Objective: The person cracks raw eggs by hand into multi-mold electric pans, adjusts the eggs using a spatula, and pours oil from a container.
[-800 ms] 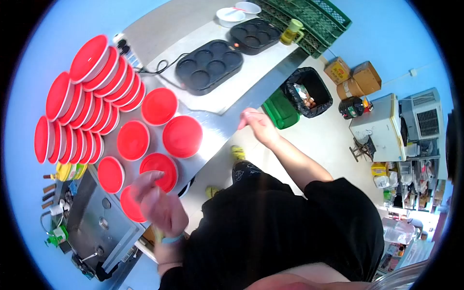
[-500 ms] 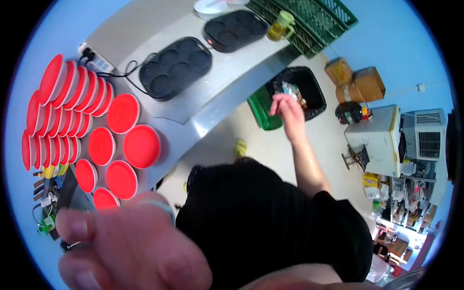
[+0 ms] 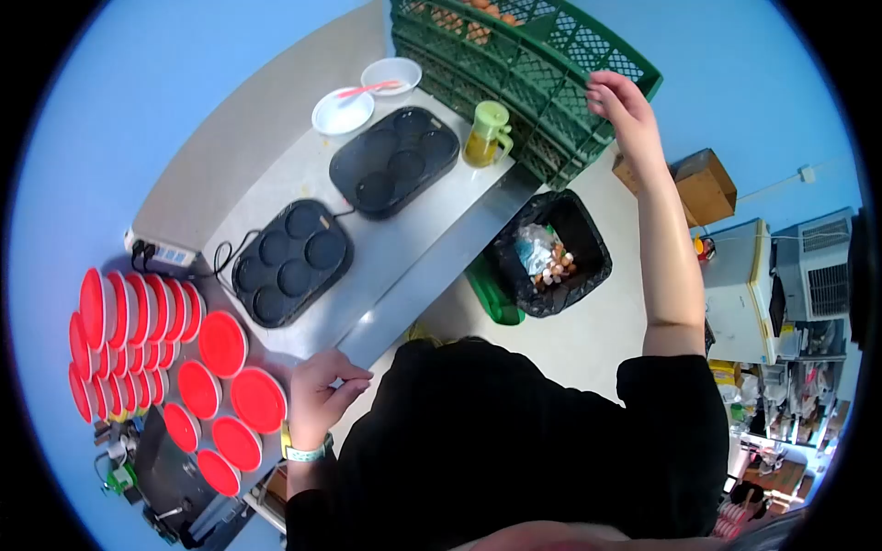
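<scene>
Near latticed plastic crates (image 3: 542, 106), bare right hand (image 3: 629, 110), round-welled black pans (image 3: 292, 262)

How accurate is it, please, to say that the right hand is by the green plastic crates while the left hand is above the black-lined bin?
The left hand is beside the round red-lidded white bowls, not above the black-lined bin, as the head view shows; the right hand is by the green plastic crates.
</scene>
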